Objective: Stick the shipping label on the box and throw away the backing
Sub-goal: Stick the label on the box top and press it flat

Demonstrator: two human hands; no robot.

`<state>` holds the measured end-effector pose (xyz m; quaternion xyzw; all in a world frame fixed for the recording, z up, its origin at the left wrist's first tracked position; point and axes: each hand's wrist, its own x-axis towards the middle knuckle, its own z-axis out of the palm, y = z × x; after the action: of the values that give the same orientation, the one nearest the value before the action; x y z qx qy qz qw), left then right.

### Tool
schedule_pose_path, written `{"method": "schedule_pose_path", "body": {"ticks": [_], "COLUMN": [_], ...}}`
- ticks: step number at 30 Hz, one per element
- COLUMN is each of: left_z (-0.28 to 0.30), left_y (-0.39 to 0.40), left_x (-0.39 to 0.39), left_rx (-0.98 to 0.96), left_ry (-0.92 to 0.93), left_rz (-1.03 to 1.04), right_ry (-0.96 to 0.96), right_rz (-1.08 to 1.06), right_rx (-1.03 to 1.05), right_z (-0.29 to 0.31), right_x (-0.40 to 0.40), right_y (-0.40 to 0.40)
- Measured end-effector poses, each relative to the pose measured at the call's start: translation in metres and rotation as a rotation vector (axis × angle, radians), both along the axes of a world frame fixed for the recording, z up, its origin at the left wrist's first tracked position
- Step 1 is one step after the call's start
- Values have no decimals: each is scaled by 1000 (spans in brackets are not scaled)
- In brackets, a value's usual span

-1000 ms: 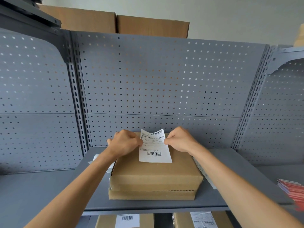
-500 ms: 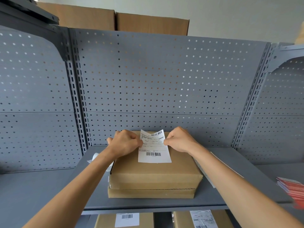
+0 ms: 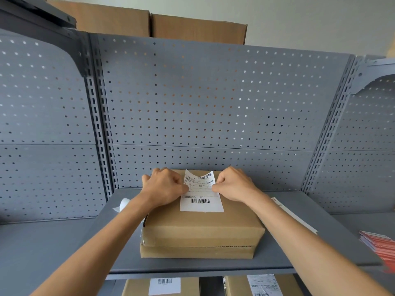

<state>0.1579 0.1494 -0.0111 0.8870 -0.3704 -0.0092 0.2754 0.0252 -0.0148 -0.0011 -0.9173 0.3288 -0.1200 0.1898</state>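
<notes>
A flat brown cardboard box (image 3: 201, 229) lies on a grey metal shelf (image 3: 299, 248). A white shipping label (image 3: 201, 201) with barcodes rests on the box's top; its near part lies flat and its far end curls upward. My left hand (image 3: 164, 186) pinches the label's left edge and my right hand (image 3: 234, 184) pinches its right edge, both fists resting on the box's far half. Whether the backing is still under the label is hidden.
A curled white paper scrap (image 3: 121, 205) lies on the shelf left of the box. A long white strip (image 3: 292, 216) lies to the right. Red cards (image 3: 380, 244) are stacked at far right. A grey pegboard (image 3: 213, 107) stands behind. Labelled boxes (image 3: 164, 286) sit on the shelf below.
Nearly nothing differs; both hands stay pinched on the label's edges, and the label lies slightly flatter on the box.
</notes>
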Motion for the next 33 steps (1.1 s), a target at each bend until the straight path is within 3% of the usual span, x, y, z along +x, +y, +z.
{"method": "schedule_pose_path", "body": {"ticks": [9,17,22,30,33], "left_z": [-2,-1,12,-3,-7], "left_y": [3,1,-19,-50,-49], "left_x": [0,7,6,13,14], "left_rx": [6,27,-82,197,234], "left_ry": [-102,-76,-105,-86,-77], "left_rz": [-27,-56,-3,15,12], "right_ry": [2,-28,-74,211,228], "right_rz": [-5,15,-4,-72,-75], "right_rx": [-15,38,-29,-115,-89], "right_z": [2,8,10,-10,-13], "right_x": [-5,-11,7,36,34], "right_y": [2,3,-7,-11,-16]}}
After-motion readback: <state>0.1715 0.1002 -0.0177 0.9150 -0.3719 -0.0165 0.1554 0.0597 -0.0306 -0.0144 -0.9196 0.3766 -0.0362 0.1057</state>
